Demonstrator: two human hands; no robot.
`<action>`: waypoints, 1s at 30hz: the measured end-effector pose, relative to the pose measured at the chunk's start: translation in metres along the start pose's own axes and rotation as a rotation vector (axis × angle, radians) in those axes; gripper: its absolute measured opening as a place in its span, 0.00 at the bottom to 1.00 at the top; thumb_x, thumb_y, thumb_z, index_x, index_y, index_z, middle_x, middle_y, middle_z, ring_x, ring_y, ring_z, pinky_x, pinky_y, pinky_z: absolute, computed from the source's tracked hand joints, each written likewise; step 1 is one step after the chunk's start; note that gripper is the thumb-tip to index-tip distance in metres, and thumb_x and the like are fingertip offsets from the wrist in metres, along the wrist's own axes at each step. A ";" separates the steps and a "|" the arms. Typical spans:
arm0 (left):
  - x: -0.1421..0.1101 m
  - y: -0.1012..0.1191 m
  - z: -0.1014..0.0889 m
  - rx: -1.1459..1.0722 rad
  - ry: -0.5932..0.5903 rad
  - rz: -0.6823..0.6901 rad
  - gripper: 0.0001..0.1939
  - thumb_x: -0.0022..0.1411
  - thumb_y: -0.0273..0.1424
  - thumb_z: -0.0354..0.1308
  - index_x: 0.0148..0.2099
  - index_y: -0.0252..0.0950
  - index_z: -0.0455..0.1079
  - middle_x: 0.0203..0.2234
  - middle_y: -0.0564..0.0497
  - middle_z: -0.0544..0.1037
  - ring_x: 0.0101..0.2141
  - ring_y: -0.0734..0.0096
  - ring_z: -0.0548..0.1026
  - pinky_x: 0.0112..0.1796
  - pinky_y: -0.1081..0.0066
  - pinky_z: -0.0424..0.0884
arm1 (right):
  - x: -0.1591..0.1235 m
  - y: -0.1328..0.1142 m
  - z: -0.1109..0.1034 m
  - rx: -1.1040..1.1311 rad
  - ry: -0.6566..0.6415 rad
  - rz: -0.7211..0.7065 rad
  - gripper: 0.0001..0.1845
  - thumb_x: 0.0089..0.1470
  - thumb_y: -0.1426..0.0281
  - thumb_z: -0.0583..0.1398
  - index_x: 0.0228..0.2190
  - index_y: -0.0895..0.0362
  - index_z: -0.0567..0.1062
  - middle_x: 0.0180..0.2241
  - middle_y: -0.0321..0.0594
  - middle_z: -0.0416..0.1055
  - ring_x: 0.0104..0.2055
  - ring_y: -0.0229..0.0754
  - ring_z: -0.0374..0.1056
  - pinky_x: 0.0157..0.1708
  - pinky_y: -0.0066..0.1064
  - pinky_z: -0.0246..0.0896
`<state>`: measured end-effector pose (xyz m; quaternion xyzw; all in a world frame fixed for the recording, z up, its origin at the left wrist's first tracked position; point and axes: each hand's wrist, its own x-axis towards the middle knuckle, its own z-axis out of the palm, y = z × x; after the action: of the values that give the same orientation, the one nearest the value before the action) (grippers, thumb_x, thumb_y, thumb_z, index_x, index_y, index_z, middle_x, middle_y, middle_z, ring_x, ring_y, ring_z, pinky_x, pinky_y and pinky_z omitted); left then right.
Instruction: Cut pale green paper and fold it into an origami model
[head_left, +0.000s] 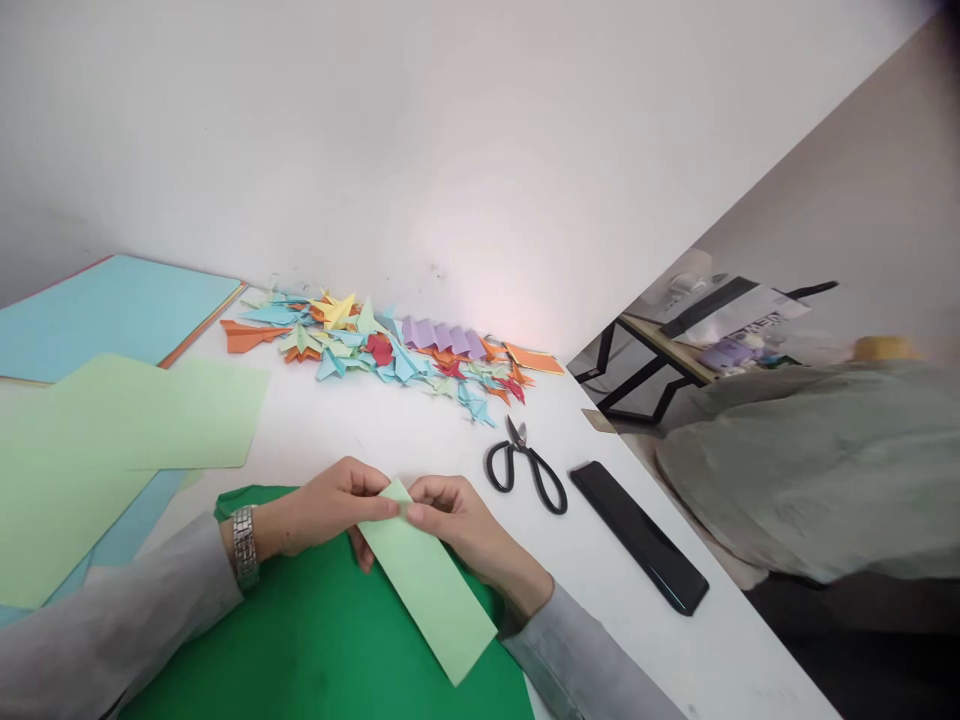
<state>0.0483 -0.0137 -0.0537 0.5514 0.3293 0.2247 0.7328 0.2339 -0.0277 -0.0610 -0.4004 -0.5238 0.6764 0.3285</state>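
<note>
Two hands on one paper strip

Beyond the fingers, the upper view is filled by a plain off-white wall, marked low down by small dark smudges. A soft, pale patch of light is cast on it, above and slightly right of the fingers. Below and around them, a smooth white tabletop is seen, set against that wall. Far to their right, past the wall's slanting edge, a wood-topped table carried on a black angular frame is backed by a duller grey wall.
</note>
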 end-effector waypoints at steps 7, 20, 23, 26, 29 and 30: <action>0.002 0.001 0.003 0.066 0.147 0.082 0.14 0.54 0.40 0.58 0.28 0.32 0.71 0.20 0.54 0.67 0.23 0.72 0.70 0.23 0.69 0.75 | 0.000 -0.001 0.008 -0.057 0.119 -0.036 0.23 0.38 0.54 0.67 0.18 0.58 0.66 0.15 0.26 0.55 0.19 0.29 0.47 0.19 0.25 0.40; 0.003 -0.001 0.000 0.040 0.163 0.019 0.16 0.51 0.41 0.60 0.23 0.32 0.68 0.16 0.55 0.68 0.18 0.74 0.68 0.19 0.73 0.68 | 0.001 0.004 0.007 -0.061 0.119 -0.037 0.21 0.41 0.54 0.66 0.22 0.58 0.67 0.12 0.25 0.57 0.13 0.28 0.52 0.12 0.22 0.43; 0.003 -0.003 0.000 0.065 0.160 0.026 0.16 0.51 0.41 0.59 0.23 0.32 0.67 0.15 0.55 0.68 0.18 0.74 0.68 0.18 0.73 0.68 | 0.001 0.003 0.007 -0.063 0.109 -0.040 0.21 0.41 0.54 0.66 0.21 0.58 0.67 0.12 0.25 0.58 0.13 0.28 0.53 0.13 0.22 0.43; 0.004 -0.004 -0.002 0.107 0.164 0.049 0.16 0.51 0.41 0.59 0.22 0.32 0.66 0.14 0.56 0.67 0.17 0.76 0.67 0.18 0.75 0.65 | 0.002 0.003 0.006 -0.069 0.096 -0.048 0.20 0.42 0.55 0.65 0.21 0.58 0.67 0.12 0.25 0.58 0.13 0.28 0.54 0.13 0.22 0.44; 0.005 -0.005 -0.002 0.143 0.175 0.058 0.16 0.52 0.40 0.58 0.22 0.32 0.66 0.14 0.56 0.67 0.17 0.77 0.66 0.17 0.76 0.62 | 0.002 0.003 0.006 -0.065 0.091 -0.050 0.21 0.41 0.55 0.66 0.21 0.58 0.67 0.12 0.25 0.58 0.13 0.28 0.54 0.13 0.22 0.44; 0.005 -0.005 -0.003 0.151 0.174 0.059 0.16 0.52 0.40 0.58 0.22 0.32 0.66 0.14 0.55 0.67 0.17 0.77 0.66 0.17 0.77 0.62 | 0.002 0.003 0.006 -0.062 0.090 -0.049 0.21 0.41 0.55 0.66 0.21 0.58 0.67 0.12 0.25 0.58 0.13 0.28 0.54 0.13 0.22 0.44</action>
<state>0.0496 -0.0100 -0.0599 0.5929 0.3913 0.2675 0.6510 0.2278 -0.0292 -0.0634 -0.4275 -0.5389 0.6328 0.3555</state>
